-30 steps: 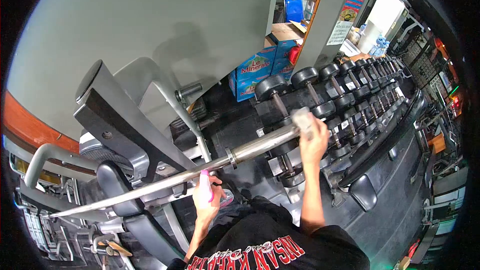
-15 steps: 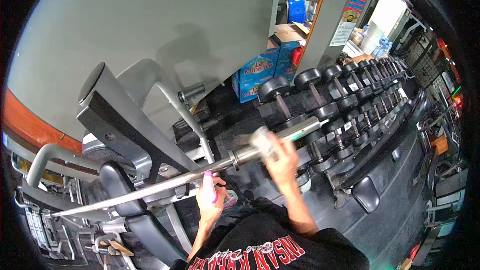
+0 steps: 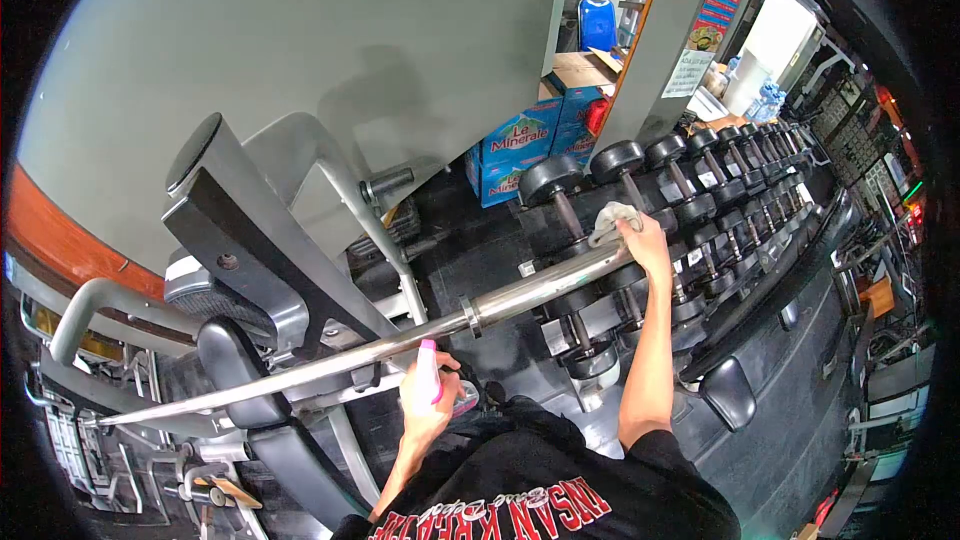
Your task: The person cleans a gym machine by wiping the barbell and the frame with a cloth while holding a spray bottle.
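Observation:
A steel barbell (image 3: 540, 278) runs slantwise across the view, its thick sleeve pointing to the right. At the sleeve's far end my right hand (image 3: 648, 245) is closed on a pale cloth (image 3: 612, 221), which lies against the metal. Below the bar's middle, my left hand (image 3: 422, 412) grips a spray bottle with a white and pink top (image 3: 428, 370); the bottle's lower part is hidden by the hand. A collar ring (image 3: 471, 317) sits on the bar between the two hands.
Dumbbells (image 3: 617, 162) fill a two-tier rack just beyond the bar's right end. A grey machine frame (image 3: 270, 260) and a black padded bench (image 3: 235, 370) stand on the left. Blue cartons (image 3: 520, 140) are stacked by the wall, near a pillar (image 3: 665, 50).
My right hand has slid the cloth outward along the sleeve, up and right to its end. The left hand with the spray bottle has stayed almost in place.

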Tool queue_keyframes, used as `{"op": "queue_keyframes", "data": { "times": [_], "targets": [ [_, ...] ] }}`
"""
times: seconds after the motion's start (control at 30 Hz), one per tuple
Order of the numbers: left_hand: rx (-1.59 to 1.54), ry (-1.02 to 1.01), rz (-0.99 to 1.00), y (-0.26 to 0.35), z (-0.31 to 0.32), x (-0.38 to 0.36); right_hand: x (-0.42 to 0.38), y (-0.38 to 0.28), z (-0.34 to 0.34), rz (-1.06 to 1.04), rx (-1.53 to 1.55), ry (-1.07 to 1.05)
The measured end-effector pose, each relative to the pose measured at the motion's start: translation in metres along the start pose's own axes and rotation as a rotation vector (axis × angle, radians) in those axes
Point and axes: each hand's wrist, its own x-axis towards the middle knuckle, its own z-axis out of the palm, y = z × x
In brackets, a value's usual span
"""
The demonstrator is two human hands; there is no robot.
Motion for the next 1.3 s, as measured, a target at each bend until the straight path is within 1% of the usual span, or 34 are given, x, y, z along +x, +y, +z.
{"op": "queue_keyframes", "data": {
  "times": [0.07,0.13,0.17,0.2,0.27,0.33,0.4,0.47,0.53,0.6,0.63,0.67,0.73,0.77,0.8,0.87,0.93,1.0,1.07,1.17,1.2,1.23,1.27,1.3],
  "targets": [
    [-0.025,0.024,-0.019,-0.002,0.001,-0.002,-0.006,-0.003,0.001,0.002,-0.017,-0.006],
    [-0.053,0.046,-0.031,-0.003,0.001,-0.001,-0.017,-0.009,0.002,-0.180,0.121,0.132],
    [-0.046,0.057,-0.015,-0.005,0.000,-0.002,-0.027,-0.016,0.000,-0.125,0.061,0.182],
    [-0.038,0.069,-0.001,-0.006,-0.001,-0.003,-0.030,-0.012,0.002,-0.127,0.062,0.182],
    [-0.041,0.062,0.000,-0.009,-0.003,-0.005,-0.035,0.007,0.016,-0.183,0.296,0.306],
    [-0.053,0.052,0.003,-0.012,-0.003,-0.002,-0.039,0.031,0.034,-0.169,0.469,0.422],
    [-0.014,0.028,-0.016,-0.012,-0.005,0.000,-0.038,0.036,0.038,-0.200,0.527,0.421],
    [-0.012,0.047,-0.015,-0.004,-0.002,0.003,-0.038,0.032,0.037,-0.215,0.541,0.407],
    [-0.013,0.057,-0.016,-0.001,-0.001,0.005,-0.044,0.017,0.024,-0.226,0.550,0.400],
    [0.014,0.038,-0.012,-0.004,-0.002,0.007,-0.050,-0.003,0.006,-0.295,0.156,0.390],
    [0.015,0.038,-0.012,-0.004,-0.003,0.007,-0.057,-0.013,0.001,-0.348,0.077,0.464],
    [0.014,0.034,-0.009,-0.004,-0.004,0.007,-0.063,-0.017,-0.001,-0.348,0.078,0.464],
    [0.015,0.031,-0.007,-0.004,-0.004,0.008,-0.076,-0.024,0.000,-0.349,-0.240,0.563],
    [0.011,0.037,-0.017,-0.004,-0.005,0.008,-0.083,-0.030,0.004,-0.352,-0.291,0.580],
    [0.006,0.042,-0.029,-0.004,-0.005,0.009,-0.091,-0.040,0.010,-0.375,-0.322,0.586],
    [0.012,0.032,-0.037,-0.005,-0.005,0.008,-0.114,-0.061,0.030,-0.314,-0.289,0.493],
    [0.017,0.022,-0.045,-0.006,-0.003,0.008,-0.137,-0.090,0.057,-0.391,-0.198,0.431],
    [-0.043,0.047,-0.047,-0.005,0.000,0.009,-0.165,-0.117,0.080,-0.514,-0.095,0.290],
    [-0.033,0.038,-0.023,-0.007,0.002,0.011,-0.189,-0.139,0.091,-0.612,0.018,0.076],
    [0.007,0.028,0.020,0.000,0.000,0.015,-0.184,-0.122,0.089,-0.584,0.090,0.072],
    [0.037,0.032,0.032,0.003,0.000,0.015,-0.177,-0.111,0.081,-0.543,0.030,0.082],
    [0.038,0.032,0.032,0.003,-0.003,0.014,-0.166,-0.093,0.076,-0.492,-0.011,0.127],
    [0.058,0.015,0.024,0.003,-0.006,0.013,-0.154,-0.094,0.053,-0.450,-0.043,0.163],
    [0.076,-0.002,0.016,0.003,-0.009,0.012,-0.136,-0.074,0.044,-0.406,-0.089,0.242]
  ]
}}
